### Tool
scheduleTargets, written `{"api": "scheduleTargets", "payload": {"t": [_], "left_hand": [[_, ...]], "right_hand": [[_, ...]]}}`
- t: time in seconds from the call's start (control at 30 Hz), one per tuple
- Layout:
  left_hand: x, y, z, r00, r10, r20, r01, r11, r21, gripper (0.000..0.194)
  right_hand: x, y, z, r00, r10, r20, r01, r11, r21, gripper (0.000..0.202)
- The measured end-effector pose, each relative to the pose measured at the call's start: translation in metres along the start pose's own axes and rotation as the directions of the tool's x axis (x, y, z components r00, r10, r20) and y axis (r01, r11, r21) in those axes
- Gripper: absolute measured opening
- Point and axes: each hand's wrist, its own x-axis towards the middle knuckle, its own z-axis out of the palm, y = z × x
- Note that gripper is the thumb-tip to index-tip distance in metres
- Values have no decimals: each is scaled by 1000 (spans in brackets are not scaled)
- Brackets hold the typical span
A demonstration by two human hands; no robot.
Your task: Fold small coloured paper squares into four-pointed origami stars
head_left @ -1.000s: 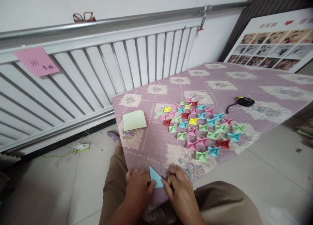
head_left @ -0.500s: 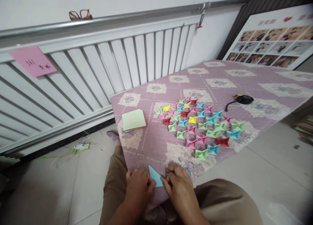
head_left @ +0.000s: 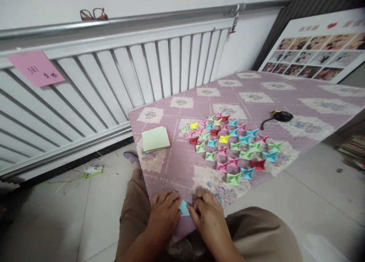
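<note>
At the near edge of the table, a small folded piece of light-blue paper [head_left: 184, 208] lies between my two hands. My left hand [head_left: 167, 208] rests over its left part, fingers bent and close together, hiding most of that side. My right hand [head_left: 208, 208] has its thumb and curled fingers closed at the paper's right corner. Farther in stand several folded paper boats [head_left: 224, 139] in rows, coloured green, pink, blue, red and yellow. A stack of square paper sheets [head_left: 155, 138], pale green on top with red showing beneath, lies to the left.
A flowered purple cloth [head_left: 176, 170] covers the table. A black and yellow tape measure [head_left: 282, 116] with a strap lies at the right. Behind the table is a white radiator [head_left: 159, 68], with glasses [head_left: 94, 14] on the pipe above. A photo board [head_left: 310, 53] leans at the back right.
My left hand has slid forward and right over the blue paper, covering its upper point. The right hand stays at the right corner.
</note>
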Motion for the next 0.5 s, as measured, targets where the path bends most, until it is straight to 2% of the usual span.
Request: {"api": "scheduleTargets", "payload": {"t": [0.27,0.5], "left_hand": [[0,-2,-7,998,-33,60,32,999,12,33],[2,-2,-12,989,-50,143,52,999,-12,39]], "right_hand": [[-6,0,0,1000,-5,-2,5,1000,19,16],[-10,12,9,993,-42,-110,51,996,80,11]]}}
